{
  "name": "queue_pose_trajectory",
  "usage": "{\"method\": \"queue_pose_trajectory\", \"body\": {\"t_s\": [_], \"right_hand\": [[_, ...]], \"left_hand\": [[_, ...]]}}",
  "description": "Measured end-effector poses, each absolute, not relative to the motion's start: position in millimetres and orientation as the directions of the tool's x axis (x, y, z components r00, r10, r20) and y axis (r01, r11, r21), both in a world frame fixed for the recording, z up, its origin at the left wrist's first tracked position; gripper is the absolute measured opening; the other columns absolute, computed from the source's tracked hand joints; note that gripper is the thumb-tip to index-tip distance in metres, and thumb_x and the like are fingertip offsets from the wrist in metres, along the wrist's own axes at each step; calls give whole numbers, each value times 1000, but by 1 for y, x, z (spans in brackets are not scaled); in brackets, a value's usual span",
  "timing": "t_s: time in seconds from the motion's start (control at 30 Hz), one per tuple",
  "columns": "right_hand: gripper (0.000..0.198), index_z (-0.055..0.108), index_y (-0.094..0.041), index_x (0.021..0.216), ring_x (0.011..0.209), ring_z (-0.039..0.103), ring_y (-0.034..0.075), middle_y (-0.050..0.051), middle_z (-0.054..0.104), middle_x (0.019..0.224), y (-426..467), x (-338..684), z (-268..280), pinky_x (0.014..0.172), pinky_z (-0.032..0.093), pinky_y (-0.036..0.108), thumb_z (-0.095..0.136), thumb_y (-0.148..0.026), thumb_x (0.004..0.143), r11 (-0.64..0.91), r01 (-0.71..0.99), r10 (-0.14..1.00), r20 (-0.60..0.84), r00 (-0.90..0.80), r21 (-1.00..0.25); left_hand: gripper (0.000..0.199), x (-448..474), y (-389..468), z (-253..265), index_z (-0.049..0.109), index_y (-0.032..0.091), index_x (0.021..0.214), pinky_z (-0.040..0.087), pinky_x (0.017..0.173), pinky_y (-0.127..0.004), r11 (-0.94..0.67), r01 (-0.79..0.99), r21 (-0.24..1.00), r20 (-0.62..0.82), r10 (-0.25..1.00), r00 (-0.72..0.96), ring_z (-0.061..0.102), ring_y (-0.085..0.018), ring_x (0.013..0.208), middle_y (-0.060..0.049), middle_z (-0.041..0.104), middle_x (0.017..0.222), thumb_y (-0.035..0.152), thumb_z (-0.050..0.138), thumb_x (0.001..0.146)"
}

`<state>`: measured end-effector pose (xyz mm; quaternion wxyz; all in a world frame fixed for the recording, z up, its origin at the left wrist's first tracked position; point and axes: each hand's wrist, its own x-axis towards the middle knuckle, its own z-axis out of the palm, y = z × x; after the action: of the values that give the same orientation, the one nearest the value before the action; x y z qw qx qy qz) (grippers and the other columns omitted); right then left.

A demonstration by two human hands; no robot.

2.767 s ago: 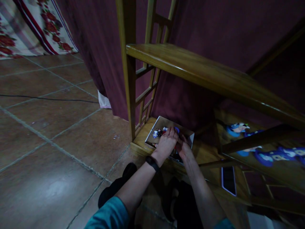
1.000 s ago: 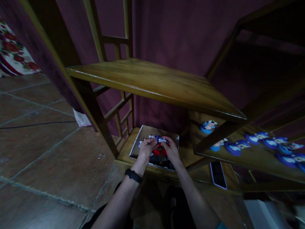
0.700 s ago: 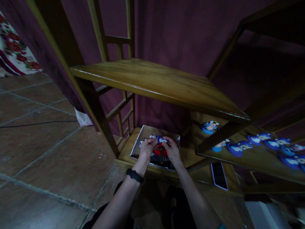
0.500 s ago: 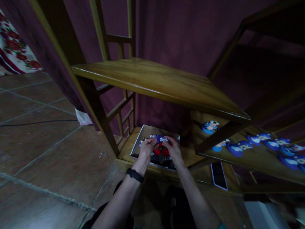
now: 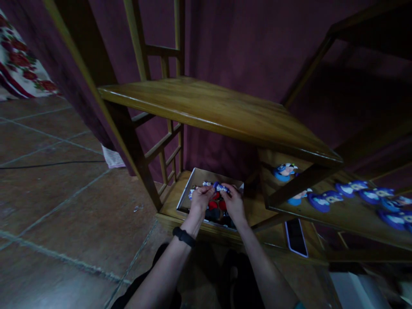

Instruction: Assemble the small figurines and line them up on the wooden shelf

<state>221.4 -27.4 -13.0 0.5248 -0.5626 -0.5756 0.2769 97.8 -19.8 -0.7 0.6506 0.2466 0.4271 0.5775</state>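
- L hand (image 5: 201,198): fingertips pinching the purple-base end of a small figurine (image 5: 221,187), over the box (image 5: 186,188). Black wristband (image 5: 184,237) on that wrist.
- R hand (image 5: 232,201): fingers on the other end of the same figurine, so it's a two-hand hold. Exact finger placement is hard to see, v. dark in here.
- Figurine itself: purple w/ some white, on its side btwn the hands, base pointing approx 9 o'clock, other end approx 3.
- Box is shallow, open, sitting on the lower shelf (image 5: 174,193). Red pieces (image 5: 222,205) + dark pieces (image 5: 212,214) inside, just below the hands at abt 6 o'clock from the figurine.
- More blue + purple figures (image 5: 325,200) on the side shelf (image 5: 309,178), abt 3 o'clock from the box.
- Phone (image 5: 296,238) lying flat abt 4 o'clock from the box, light-coloured edge.
- Upper shelf (image 5: 209,103) at 12 o'clock from the box, purple curtain (image 5: 225,47) behind.
- Floor cable (image 5: 51,165) approx 9 o'clock, floral cloth (image 5: 25,64) approx 10.
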Motion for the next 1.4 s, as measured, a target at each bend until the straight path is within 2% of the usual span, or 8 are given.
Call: {"method": "queue_pose_trajectory", "body": {"t_s": [0.17, 0.3, 0.47, 0.6, 0.73, 0.93, 1.13, 1.4], "right_hand": [[26, 63, -30, 103, 95, 55, 19, 2, 60, 99, -36, 220, -3, 87, 42, 31, 53, -26, 79, 257, 486, 927, 356, 121, -835], [25, 64, -28, 101, 93, 56, 19, 3, 60, 98, -33, 220, -8, 86, 43, 31, 56, -27, 77, 231, 441, 940, 317, 130, -867], [25, 65, -26, 98, 89, 57, 18, 2, 62, 96, -27, 221, -18, 83, 46, 32, 58, -28, 74, 179, 306, 955, 240, 175, -935], [25, 64, -27, 101, 91, 57, 19, 3, 62, 98, -34, 218, -14, 85, 45, 31, 56, -27, 77, 213, 408, 940, 300, 162, -887], [25, 64, -29, 102, 94, 57, 19, 3, 61, 99, -40, 214, -6, 86, 43, 30, 53, -25, 80, 272, 512, 928, 363, 85, -815], [27, 60, -26, 107, 96, 58, 19, 4, 59, 102, -41, 211, -5, 86, 45, 31, 47, -22, 83, 274, 647, 927, 375, 20, -711], [27, 59, -27, 107, 94, 58, 19, 4, 59, 100, -38, 213, -5, 84, 45, 30, 47, -21, 83, 261, 649, 928, 371, 37, -715], [34, 54, -29, 115, 99, 57, 19, 3, 59, 107, -36, 211, -1, 86, 44, 31, 46, -21, 83, 324, 632, 933, 348, -92, -704]], "left_hand": [[33, 99, -21, -3, 69, 11, 67, 50, 60, -24, 207, -551, 809, -283, 957, -56, 60, -11, 55, -3, 66, 63, 32, 80, 45], [31, 99, -22, -6, 70, 12, 68, 49, 58, -24, 163, -541, 825, -244, 966, -82, 59, -11, 55, -3, 66, 64, 32, 80, 46], [25, 99, -24, -7, 72, 14, 69, 48, 58, -25, 85, -402, 912, -150, 979, -134, 58, -12, 58, -3, 66, 64, 30, 77, 51], [22, 97, -23, -10, 72, 15, 69, 47, 61, -26, 63, -330, 942, -120, 980, -156, 58, -14, 62, -3, 67, 66, 30, 75, 53], [26, 93, -24, -14, 72, 14, 69, 47, 62, -25, 104, -404, 909, -156, 983, -99, 59, -14, 62, -4, 68, 68, 31, 77, 50], [32, 92, -27, -16, 71, 12, 75, 46, 61, -25, 152, -473, 868, -195, 980, -43, 59, -13, 61, -5, 68, 70, 33, 77, 52], [26, 97, -25, -19, 71, 13, 75, 46, 61, -23, 91, -446, 891, -141, 987, -80, 58, -12, 62, -4, 67, 71, 30, 75, 56], [23, 92, -24, -21, 63, 11, 62, 47, 54, -23, 244, -544, 803, -279, 960, 19, 56, -10, 52, -2, 61, 57, 28, 76, 54]]}}
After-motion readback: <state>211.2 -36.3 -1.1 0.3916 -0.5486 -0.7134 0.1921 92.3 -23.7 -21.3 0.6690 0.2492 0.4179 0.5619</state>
